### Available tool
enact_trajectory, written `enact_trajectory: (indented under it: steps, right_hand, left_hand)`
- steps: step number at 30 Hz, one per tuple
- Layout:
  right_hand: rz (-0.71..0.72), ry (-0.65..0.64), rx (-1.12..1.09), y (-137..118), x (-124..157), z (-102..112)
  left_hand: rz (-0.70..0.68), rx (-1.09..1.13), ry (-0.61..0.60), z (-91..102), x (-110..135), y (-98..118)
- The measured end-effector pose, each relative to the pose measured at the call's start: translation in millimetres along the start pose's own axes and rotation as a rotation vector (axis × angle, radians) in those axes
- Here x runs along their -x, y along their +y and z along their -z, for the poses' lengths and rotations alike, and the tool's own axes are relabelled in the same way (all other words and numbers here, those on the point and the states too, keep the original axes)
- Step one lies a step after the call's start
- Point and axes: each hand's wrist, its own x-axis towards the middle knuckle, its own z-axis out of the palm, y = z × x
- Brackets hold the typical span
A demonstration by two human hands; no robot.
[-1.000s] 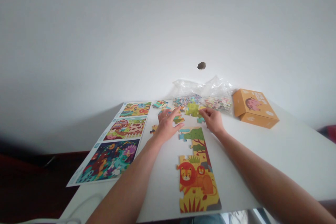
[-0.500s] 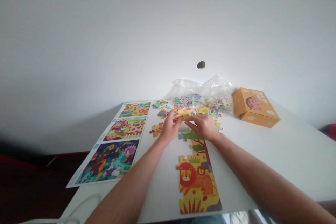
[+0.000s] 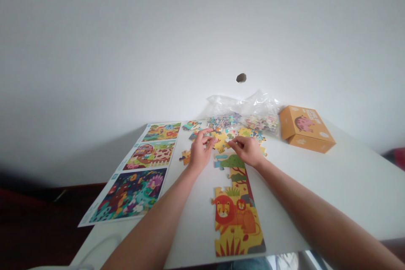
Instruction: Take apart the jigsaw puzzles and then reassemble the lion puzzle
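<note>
A yellow puzzle piece [image 3: 220,140] is between my two hands, above the joined part of a jigsaw [image 3: 238,219] showing lions and a tree. My right hand [image 3: 248,150] pinches this piece by its right edge. My left hand [image 3: 201,149] is at its left side, thumb and forefinger apart; whether a fingertip touches the piece is hard to see. Loose puzzle pieces [image 3: 185,157] lie beyond and beside my hands, some partly hidden by them.
A sheet with three printed pictures [image 3: 148,168] lies on the left of the white table [image 3: 300,194]. Clear plastic bags [image 3: 259,112] of pieces rest against the wall. An orange box [image 3: 308,128] with a pig on it stands at the back right.
The yellow piece has turned to show more of its printed face. My left fingers have loosened and drawn back a little left, while my right fingers have closed at its right edge.
</note>
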Motion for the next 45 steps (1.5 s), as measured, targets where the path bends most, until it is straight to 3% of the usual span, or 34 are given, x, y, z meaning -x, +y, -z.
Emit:
enact_trajectory:
  steps: [8, 16, 39, 45]
  right_hand:
    - [-0.012, 0.019, -0.019, 3.7, -0.9, 1.6]
    - [-0.013, -0.045, 0.004, 4.9, -0.9, -1.3]
    - [-0.014, -0.002, -0.012, 8.8, -1.5, -0.7]
    - [0.002, -0.055, -0.042, 9.6, -1.4, 0.4]
  left_hand:
    - [-0.055, 0.032, 0.014, 0.7, -0.7, 1.0]
    - [-0.018, 0.087, 0.016, -1.1, -2.3, -3.2]
    - [-0.08, -0.03, -0.051, 2.4, -4.5, -9.8]
    - [-0.076, -0.103, -0.037, 2.1, -5.1, -12.2]
